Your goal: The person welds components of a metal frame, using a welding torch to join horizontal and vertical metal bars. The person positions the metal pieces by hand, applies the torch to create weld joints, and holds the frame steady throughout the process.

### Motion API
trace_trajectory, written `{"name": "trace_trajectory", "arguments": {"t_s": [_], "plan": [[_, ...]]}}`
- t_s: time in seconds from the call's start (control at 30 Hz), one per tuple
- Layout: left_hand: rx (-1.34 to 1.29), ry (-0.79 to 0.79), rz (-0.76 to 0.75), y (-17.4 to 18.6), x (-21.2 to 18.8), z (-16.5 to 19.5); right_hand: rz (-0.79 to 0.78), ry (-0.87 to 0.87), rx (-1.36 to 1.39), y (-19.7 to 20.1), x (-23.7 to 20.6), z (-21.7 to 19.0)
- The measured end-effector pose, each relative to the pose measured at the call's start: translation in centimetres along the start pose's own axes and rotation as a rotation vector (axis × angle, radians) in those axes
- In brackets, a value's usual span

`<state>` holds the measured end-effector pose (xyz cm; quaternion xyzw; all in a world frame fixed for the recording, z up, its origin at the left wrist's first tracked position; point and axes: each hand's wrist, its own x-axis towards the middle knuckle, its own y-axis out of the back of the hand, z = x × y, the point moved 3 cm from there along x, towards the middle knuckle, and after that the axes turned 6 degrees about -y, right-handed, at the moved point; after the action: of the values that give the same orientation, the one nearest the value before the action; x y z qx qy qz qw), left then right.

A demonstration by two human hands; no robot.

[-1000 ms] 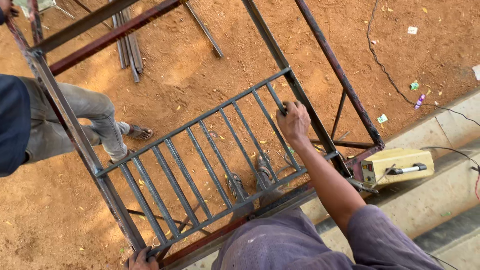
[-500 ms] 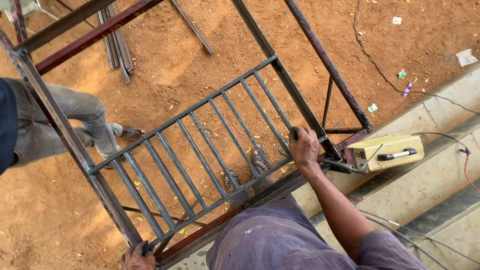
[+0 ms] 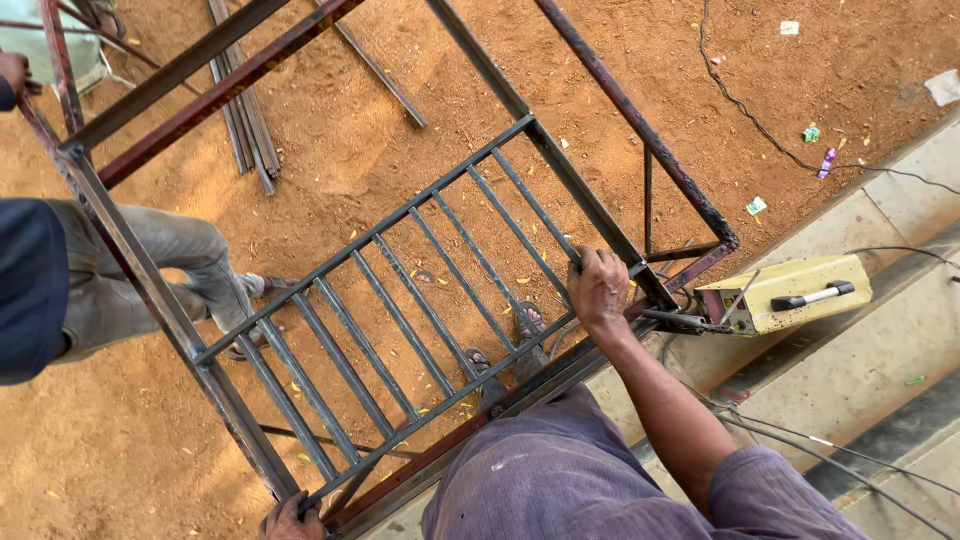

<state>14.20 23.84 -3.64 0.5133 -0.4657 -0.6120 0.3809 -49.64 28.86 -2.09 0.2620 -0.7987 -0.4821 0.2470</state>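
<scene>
Both hands clamped on barred metal frame, dirt yard.

Right hand (image 3: 598, 288) closed over the right end of the steel grille frame (image 3: 400, 300); left hand (image 3: 290, 520) grips its lower left corner, partly cut off by the picture edge. Hands well apart. Frame stands on red earth in front of the person, about nine slanted bars in the panel. One yellow box-shaped machine (image 3: 790, 295) with one dark handle sits on the concrete step just right of the frame. A bundle of loose rods (image 3: 245, 110) lies upper left. A second person's leg (image 3: 150, 270) stands at left.
</scene>
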Motion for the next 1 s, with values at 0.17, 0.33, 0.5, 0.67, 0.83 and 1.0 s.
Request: {"name": "trace_trajectory", "arguments": {"t_s": [0.17, 0.33, 0.5, 0.67, 0.83, 1.0], "plan": [[-0.024, 0.053, -0.055, 0.0, 0.4, -0.5, 0.138, 0.126, -0.007, 2.9, -0.6, -1.6], [-0.192, -0.107, 0.088, 1.3, 0.0, -0.4, 0.083, 0.088, 0.154, 7.4, -5.1, -0.8], [-0.129, -0.106, 0.152, 1.5, -1.2, 0.1, -0.168, -0.386, 0.319, 7.3, -12.2, 4.7], [-0.101, 0.092, 0.045, 1.0, -1.8, -0.2, -0.195, -1.026, 0.763, 3.3, -15.6, 12.4], [-0.169, 0.162, 0.014, 1.2, -1.9, 0.1, -0.023, -1.035, 1.063, 1.2, -14.1, 15.8], [-0.118, -0.002, 0.178, 1.3, -1.8, 0.5, -0.083, -1.082, 1.254, 1.2, -13.0, 16.9]]}}
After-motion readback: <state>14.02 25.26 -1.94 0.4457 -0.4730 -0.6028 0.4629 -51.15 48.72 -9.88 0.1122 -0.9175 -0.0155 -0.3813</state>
